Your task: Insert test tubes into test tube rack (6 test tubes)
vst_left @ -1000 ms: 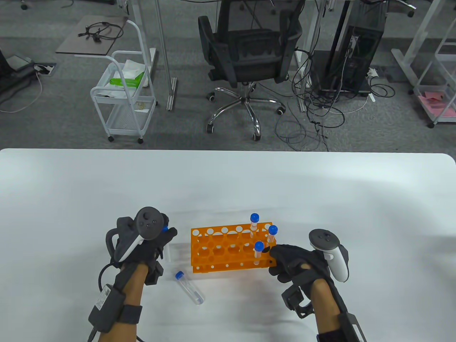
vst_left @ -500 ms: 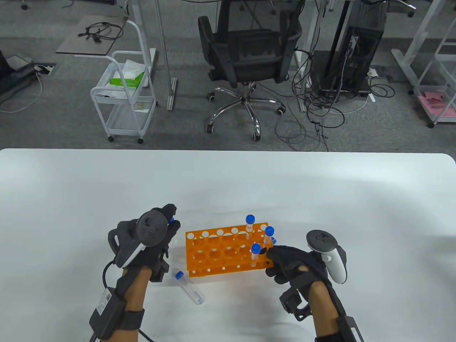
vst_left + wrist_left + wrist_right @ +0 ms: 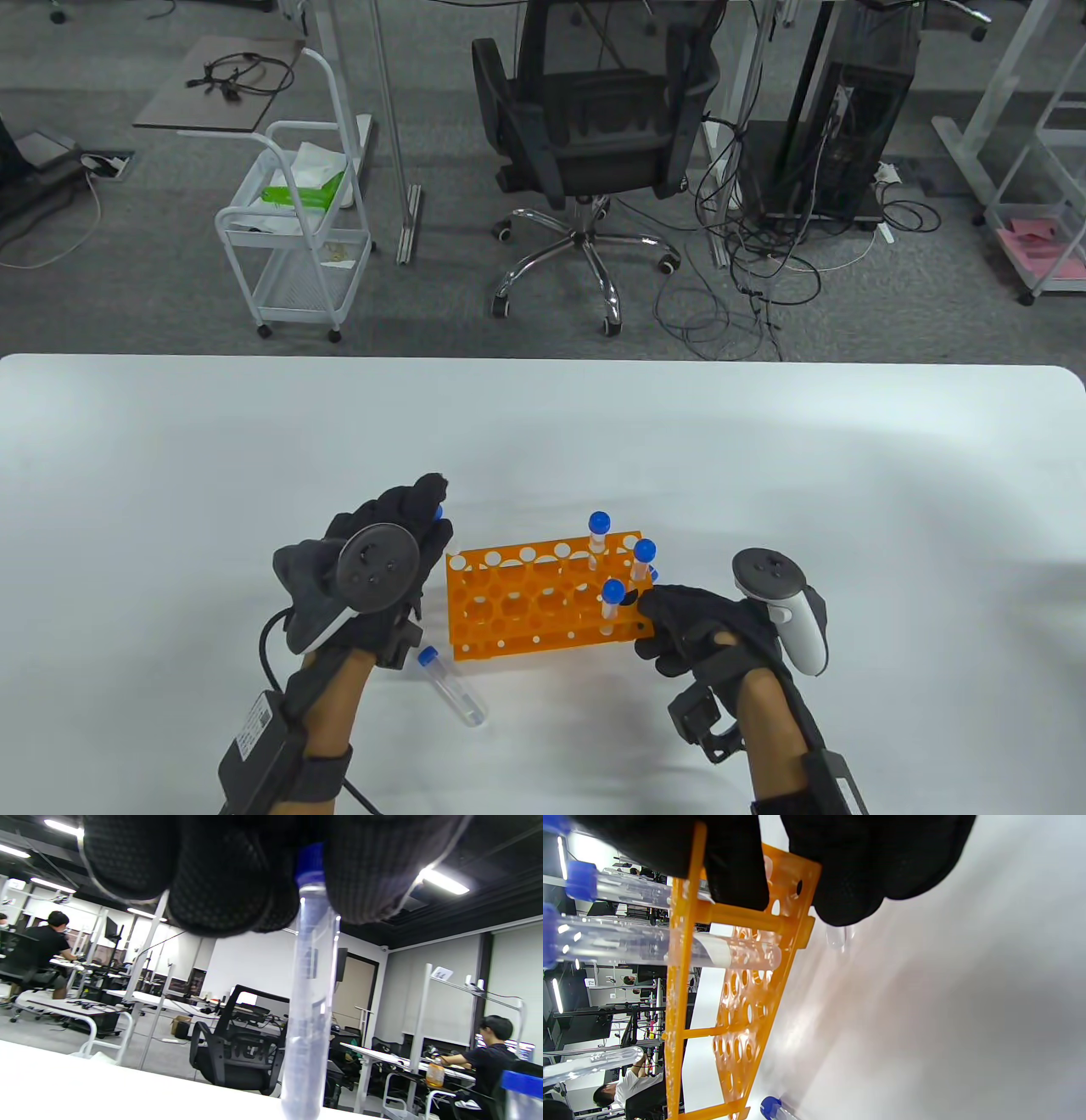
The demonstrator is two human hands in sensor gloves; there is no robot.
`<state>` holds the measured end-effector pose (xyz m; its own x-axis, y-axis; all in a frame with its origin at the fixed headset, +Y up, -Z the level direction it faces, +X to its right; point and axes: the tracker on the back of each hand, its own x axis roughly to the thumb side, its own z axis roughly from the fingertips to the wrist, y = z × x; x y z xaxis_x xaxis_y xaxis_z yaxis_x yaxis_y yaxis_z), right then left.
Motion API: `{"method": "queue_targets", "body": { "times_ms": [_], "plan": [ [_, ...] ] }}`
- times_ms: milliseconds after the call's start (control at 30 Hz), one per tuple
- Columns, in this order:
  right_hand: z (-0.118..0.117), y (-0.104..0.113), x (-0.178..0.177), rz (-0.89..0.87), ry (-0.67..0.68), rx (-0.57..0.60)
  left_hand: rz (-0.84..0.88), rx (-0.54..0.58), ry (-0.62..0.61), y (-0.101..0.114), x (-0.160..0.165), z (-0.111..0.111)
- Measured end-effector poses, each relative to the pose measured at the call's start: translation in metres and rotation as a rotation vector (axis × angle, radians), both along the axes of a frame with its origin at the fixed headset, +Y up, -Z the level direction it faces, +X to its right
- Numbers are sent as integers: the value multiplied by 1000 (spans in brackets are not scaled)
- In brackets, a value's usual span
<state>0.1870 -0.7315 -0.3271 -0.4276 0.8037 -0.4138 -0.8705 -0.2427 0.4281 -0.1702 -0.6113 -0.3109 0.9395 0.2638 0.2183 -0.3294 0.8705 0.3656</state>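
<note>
The left hand (image 3: 386, 556) is pinching a blue-capped test tube (image 3: 309, 997) just below its cap, the tube hanging upright beneath the fingers (image 3: 229, 878), just left of the orange rack (image 3: 543, 603). The right hand (image 3: 704, 624) is gripping the rack's right end, fingers pressing on its frame. Standing tubes (image 3: 612, 603) are occupying holes immediately beside that grip. Another tube (image 3: 450, 686) is lying on the white table (image 3: 543, 441), near the left wrist.

text: "44" | on: white sign (image 3: 441, 973) atop background desk post | other: none legible
</note>
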Motion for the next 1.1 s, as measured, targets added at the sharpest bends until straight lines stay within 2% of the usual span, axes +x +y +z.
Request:
{"method": "queue_targets", "body": {
  "times_ms": [300, 600, 867, 1100],
  "plan": [
    [-1, 0, 2, -12, 4, 6, -57, 17, -62, 0, 23, 4],
    [-2, -1, 3, -7, 9, 10, -77, 7, -74, -7, 29, 2],
    [-2, -1, 3, 3, 9, 11, -105, -33, -81, -15, 33, -3],
    [-2, -1, 3, 0, 13, 14, -136, -111, -113, -24, 40, -8]
  ]
}}
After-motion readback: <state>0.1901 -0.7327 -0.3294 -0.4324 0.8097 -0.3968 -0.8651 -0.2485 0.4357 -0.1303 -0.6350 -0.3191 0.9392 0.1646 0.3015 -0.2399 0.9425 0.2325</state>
